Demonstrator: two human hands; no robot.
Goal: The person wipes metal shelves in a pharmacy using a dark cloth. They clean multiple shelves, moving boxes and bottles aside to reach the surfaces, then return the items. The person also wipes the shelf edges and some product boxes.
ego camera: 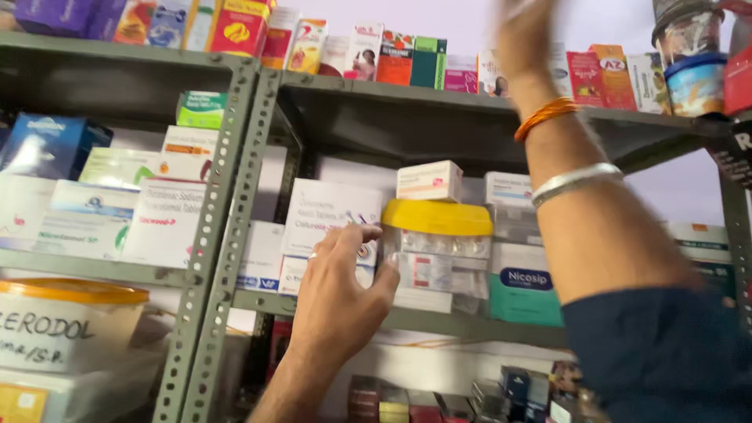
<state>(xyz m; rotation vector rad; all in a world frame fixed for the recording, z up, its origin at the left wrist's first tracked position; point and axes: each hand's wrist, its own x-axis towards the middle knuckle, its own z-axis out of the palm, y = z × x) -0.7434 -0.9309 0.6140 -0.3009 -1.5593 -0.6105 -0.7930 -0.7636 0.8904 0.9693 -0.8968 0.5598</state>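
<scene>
**Two hands reaching into stocked metal shelves**

Nearest the camera, the right arm fills the right side, in a dark blue sleeve point(658, 352), with a silver bangle point(576, 182) and an orange bangle point(546, 117) on the forearm. It stretches up to the top shelf, where the right hand point(523, 35) is blurred among small upright boxes; whether it grips anything cannot be told.

Lower and left of centre, the left hand point(345, 294) wears a ring and is spread open, its fingers on the left side of a clear tub point(439, 258) with a yellow lid point(437, 218). The tub holds blister strips and stands on the middle shelf point(462, 321). The fingers lie against it but are not closed round it.

A white box point(429, 181) sits on the lid. White cartons point(325, 215) stand just left of the tub, and a teal box point(523, 294) just right of it.

At the far left, beyond a grey slotted upright point(227, 235), another bay holds stacked white boxes point(102, 211) and, below them, a white tub with an orange lid point(66, 325).
</scene>
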